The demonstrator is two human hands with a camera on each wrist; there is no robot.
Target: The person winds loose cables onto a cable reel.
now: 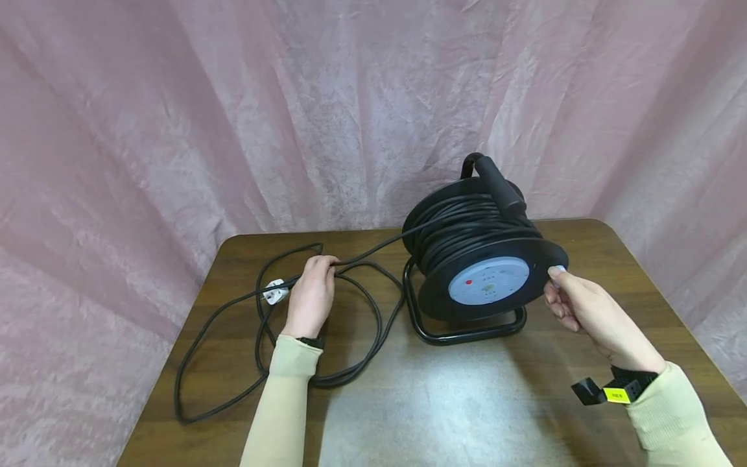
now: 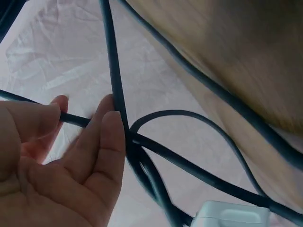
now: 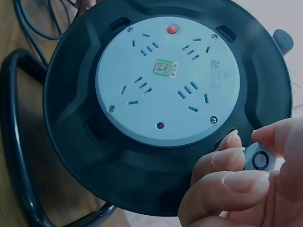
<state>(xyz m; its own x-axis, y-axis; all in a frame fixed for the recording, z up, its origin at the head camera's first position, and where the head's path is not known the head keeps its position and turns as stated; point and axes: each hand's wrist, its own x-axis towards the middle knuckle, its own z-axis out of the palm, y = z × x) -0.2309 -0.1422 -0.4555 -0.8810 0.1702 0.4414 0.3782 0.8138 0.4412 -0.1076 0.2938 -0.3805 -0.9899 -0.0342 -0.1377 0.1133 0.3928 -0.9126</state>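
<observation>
A black cable reel (image 1: 545,256) stands on its tubular frame (image 1: 467,337), with black cable wound round its drum. On its front flange is a pale socket panel (image 3: 137,113) with a red button. My right hand (image 1: 586,311) pinches the small grey crank knob (image 3: 260,160) near the flange's edge between thumb and fingers. To the left of the reel, my left hand (image 1: 312,295) holds the loose cable (image 2: 75,119) between thumb and fingers. From that hand the cable (image 1: 379,248) runs up to the drum. A white plug (image 1: 275,292) lies among the loops just left of the left hand.
Loose cable loops (image 1: 376,337) spread over the left half of the wooden table (image 1: 467,402). The reel's carrying handle (image 1: 498,185) rises at the back. Behind the table hangs a pink curtain (image 1: 327,117). A black strap (image 1: 633,383) with a yellow label circles the right wrist.
</observation>
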